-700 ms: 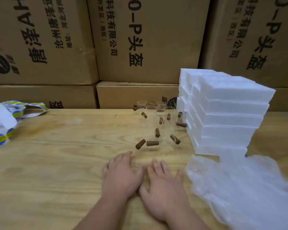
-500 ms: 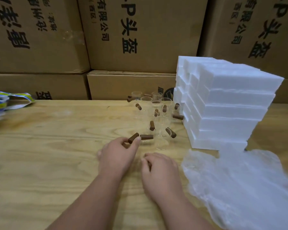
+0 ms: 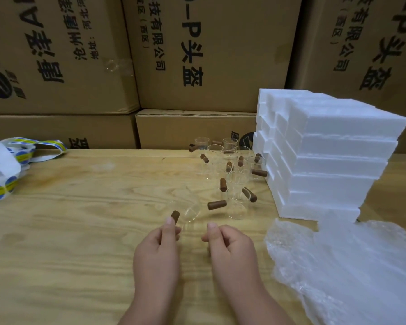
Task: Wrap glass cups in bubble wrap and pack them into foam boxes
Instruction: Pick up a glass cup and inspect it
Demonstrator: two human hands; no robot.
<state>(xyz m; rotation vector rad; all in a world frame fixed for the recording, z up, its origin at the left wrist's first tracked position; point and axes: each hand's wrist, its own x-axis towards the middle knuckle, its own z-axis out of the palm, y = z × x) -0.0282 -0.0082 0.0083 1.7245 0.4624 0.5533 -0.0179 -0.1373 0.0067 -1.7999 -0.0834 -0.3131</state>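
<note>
My left hand point(image 3: 158, 252) pinches the brown wooden handle point(image 3: 175, 216) of a clear glass cup point(image 3: 189, 211), which tilts just above the wooden table point(image 3: 80, 231). My right hand point(image 3: 230, 249) is a little to the right of that cup, with its fingers curled and nothing visible in them. Several more glass cups with brown handles point(image 3: 230, 170) stand clustered further back. To their right rises a stack of white foam boxes point(image 3: 326, 160). A sheet of bubble wrap point(image 3: 349, 266) lies on the table at the right, in front of the stack.
Large cardboard boxes point(image 3: 209, 55) form a wall behind the table. A roll of blue and yellow stickers on white backing point(image 3: 2, 174) lies at the left edge.
Both hands lay flat on the table; the left hand reached forward, took a cup by its handle and drew it toward me. The right hand's fingers curled in.
</note>
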